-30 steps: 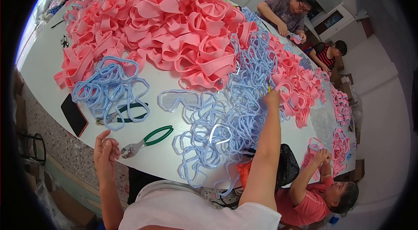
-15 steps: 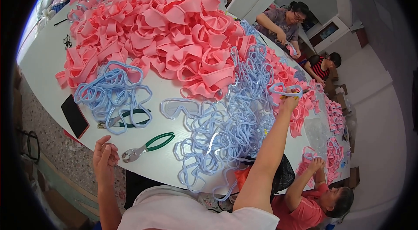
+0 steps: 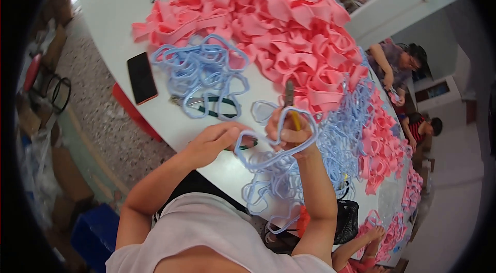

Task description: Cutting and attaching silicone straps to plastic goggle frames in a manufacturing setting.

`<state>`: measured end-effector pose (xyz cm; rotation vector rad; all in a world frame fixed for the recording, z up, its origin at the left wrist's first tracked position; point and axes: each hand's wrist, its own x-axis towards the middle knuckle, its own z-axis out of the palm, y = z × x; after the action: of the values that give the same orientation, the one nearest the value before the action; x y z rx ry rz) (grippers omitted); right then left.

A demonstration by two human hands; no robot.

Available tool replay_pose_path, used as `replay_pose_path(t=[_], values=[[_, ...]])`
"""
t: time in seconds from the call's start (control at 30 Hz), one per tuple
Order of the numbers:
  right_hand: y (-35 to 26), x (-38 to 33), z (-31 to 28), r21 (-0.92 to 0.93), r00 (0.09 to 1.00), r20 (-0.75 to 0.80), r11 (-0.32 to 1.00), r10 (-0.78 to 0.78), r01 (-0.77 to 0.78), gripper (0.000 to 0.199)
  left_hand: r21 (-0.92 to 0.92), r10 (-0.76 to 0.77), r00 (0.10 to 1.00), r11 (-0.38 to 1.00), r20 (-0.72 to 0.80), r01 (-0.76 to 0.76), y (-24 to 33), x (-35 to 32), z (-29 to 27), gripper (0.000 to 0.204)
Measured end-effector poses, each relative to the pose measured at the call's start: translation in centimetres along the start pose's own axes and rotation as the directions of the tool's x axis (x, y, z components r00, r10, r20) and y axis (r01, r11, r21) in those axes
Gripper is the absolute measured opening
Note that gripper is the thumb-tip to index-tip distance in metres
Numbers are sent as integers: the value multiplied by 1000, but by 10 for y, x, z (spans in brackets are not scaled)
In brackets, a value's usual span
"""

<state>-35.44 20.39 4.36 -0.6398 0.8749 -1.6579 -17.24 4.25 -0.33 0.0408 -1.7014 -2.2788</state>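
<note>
A light-blue, goggle-shaped rubbery frame [image 3: 268, 160] is stretched between my hands above the table's near edge. At its left end, the fingers of my left hand [image 3: 214, 143] are closed on the rim. My right hand [image 3: 295, 136] grips its other end, together with pliers [image 3: 290, 93] whose grey jaws point away from me and whose yellow handle shows between the fingers. Green-handled pliers [image 3: 249, 142] lie partly hidden behind the frame and my left hand. A second green-handled pair [image 3: 219, 106] lies under a small pile of blue frames [image 3: 199, 66].
Pink looped strips [image 3: 279, 35] form a large heap across the table. Tangled blue frames [image 3: 338, 136] lie to the right. A black phone [image 3: 141, 78] rests near the left edge. A black bag [image 3: 347, 221] is by my right arm. Other people work along the right side.
My right hand has come back from the table's right side with the blue frame and pliers. My left hand has moved right onto the frame. The whole view has shifted.
</note>
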Motion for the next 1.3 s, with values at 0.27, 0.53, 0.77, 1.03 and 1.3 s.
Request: replay_pose_path(t=[0.27, 0.53, 0.77, 1.03, 1.3], values=[[46, 61, 42, -242, 714, 454, 846, 532, -476, 44, -482, 71, 530, 532, 845, 696, -17, -43, -1, 110], [88, 60, 46, -561, 944, -249, 763, 216, -322, 28, -553, -178, 961, 789, 212, 268, -4, -94, -9, 76], [98, 19, 85, -998, 982, -31, 53, -185, -21, 40, -249, -99, 960, 968, -260, 32, -7, -94, -3, 57], [103, 22, 94, -997, 985, 71, 16, -159, 74, 50, -57, -36, 964, 998, -265, 21, -14, -93, 1, 55], [102, 23, 97, -994, 979, 107, 7, -172, 110, 51, 67, -87, 983, 993, -162, 99, -25, -98, -5, 58]])
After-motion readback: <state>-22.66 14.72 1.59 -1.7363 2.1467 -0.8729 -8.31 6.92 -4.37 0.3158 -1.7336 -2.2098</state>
